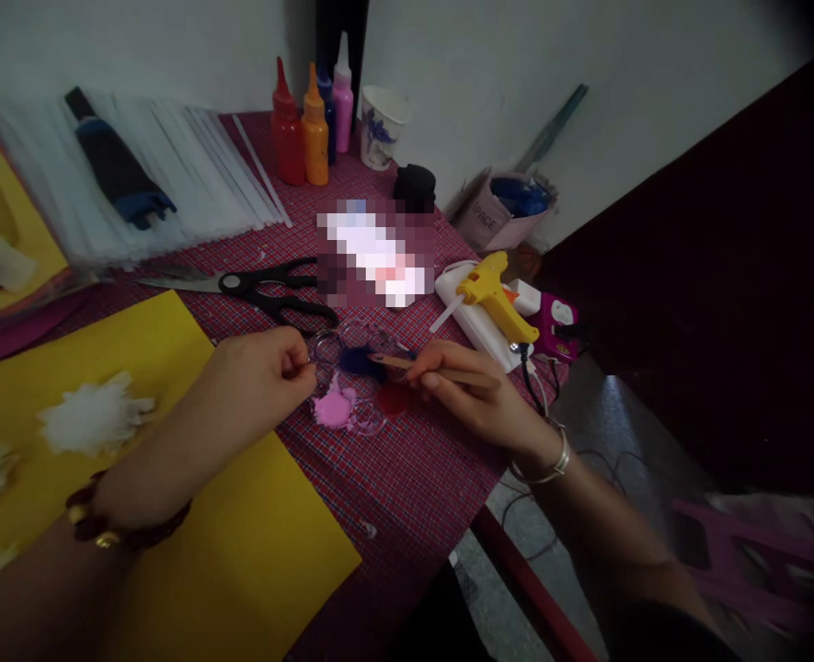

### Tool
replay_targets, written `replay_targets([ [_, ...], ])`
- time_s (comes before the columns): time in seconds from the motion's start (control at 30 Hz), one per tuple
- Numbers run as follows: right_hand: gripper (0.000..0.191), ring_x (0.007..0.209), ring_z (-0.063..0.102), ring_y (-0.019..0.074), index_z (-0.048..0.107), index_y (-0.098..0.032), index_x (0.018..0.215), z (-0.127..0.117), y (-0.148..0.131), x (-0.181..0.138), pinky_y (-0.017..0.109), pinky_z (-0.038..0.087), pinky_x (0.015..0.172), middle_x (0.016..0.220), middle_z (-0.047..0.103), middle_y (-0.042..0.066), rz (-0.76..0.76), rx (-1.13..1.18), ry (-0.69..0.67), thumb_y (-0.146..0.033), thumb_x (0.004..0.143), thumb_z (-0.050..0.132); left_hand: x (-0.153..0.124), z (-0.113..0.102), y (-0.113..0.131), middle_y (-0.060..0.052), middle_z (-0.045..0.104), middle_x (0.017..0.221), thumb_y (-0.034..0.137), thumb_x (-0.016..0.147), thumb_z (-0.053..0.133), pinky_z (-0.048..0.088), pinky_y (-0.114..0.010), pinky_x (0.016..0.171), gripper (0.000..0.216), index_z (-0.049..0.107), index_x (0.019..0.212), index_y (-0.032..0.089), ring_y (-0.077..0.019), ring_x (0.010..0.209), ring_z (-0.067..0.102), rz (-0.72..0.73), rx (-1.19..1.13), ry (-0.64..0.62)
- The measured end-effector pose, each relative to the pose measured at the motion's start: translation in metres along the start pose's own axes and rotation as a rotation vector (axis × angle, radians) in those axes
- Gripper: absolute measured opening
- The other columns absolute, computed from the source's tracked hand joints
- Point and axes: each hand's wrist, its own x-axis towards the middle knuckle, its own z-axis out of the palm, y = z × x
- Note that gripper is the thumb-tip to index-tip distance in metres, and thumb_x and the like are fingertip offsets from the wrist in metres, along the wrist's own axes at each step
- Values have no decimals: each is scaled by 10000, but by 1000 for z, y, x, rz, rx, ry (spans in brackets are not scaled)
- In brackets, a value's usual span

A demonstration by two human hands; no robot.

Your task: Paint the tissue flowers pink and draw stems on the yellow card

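Note:
A clear plastic paint palette (324, 348) with rounded wells lies on the checked cloth. Its wells hold pink paint (334, 407), dark blue paint (360, 361) and red paint (393, 399). My left hand (269, 372) is closed at the palette's left edge, pinching the rim. In my right hand (465, 391) is a slim wooden stick (407, 362), its tip over the dark blue well. Black-handled scissors (241, 283) lie just beyond my left hand. Under my left forearm is a yellow sheet (255, 542), with a white ruffled flower shape (96, 414) on it.
Paint bottles (315, 138) and a paper cup (383, 129) stand at the back. A yellow glue gun (496, 294) rests on a white block (458, 285) near a purple power socket (559, 324). Glue sticks (192, 175) lie back left. The table edge runs along the right.

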Motion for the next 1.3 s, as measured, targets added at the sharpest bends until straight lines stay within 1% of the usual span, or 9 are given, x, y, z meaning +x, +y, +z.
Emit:
replay_targets([
  [0.13,159,760,572,109,648,-149,951,1,-1,5,250,449,690,858,617,23,6,95,-99,-246,990,529,-1,-1,2,18,582,618,359,741,498,335,-270,572,152,517,681,222,-150,595,538,-11,-23,6],
  [0.3,173,733,556,93,654,-139,922,-4,2,7,229,441,661,827,604,13,53,104,-12,-251,987,540,-1,-2,3,13,583,628,342,747,501,331,-276,576,144,519,678,216,-145,592,537,1,-17,-9],
  [0.47,186,716,589,90,654,-134,969,-3,3,13,229,478,652,859,634,25,98,260,-108,-279,988,538,0,-1,1,15,580,631,323,760,502,334,-281,581,128,521,689,218,-142,586,532,11,-12,0],
  [0.63,214,715,556,89,666,-145,903,-14,-5,7,231,457,655,802,598,10,121,148,-55,-270,999,522,-1,-2,3,9,585,647,307,769,515,327,-287,585,125,513,682,216,-148,603,542,3,-5,-17],
  [0.73,200,733,559,93,665,-148,919,-9,-5,9,235,457,662,821,612,15,86,124,-29,-267,997,523,-1,-3,5,12,580,640,295,771,519,331,-286,589,121,511,681,214,-147,596,540,-3,3,-21],
  [0.93,193,731,587,100,658,-142,936,-5,-1,13,241,481,666,834,633,22,96,203,-128,-274,992,529,-1,-5,6,7,586,655,281,785,521,327,-283,597,113,517,699,208,-149,614,533,-11,-1,-37],
  [1.07,207,730,571,102,659,-148,924,-11,0,13,236,469,663,818,614,19,106,143,-57,-293,994,529,-1,-7,8,9,589,665,272,797,519,326,-279,604,111,525,707,206,-148,626,537,-19,16,-61],
  [1.23,203,731,590,109,653,-141,939,-6,-1,16,241,486,661,829,633,27,103,212,-132,-303,984,539,-1,-8,10,17,590,659,265,794,531,339,-282,614,105,524,705,211,-152,631,555,-55,38,-51],
  [1.3,203,723,572,107,655,-145,912,-7,-1,15,239,467,652,806,620,18,98,181,-110,-293,986,537,-1,-8,10,18,589,654,263,790,533,343,-283,614,107,524,696,212,-152,629,559,-53,33,-51],
])
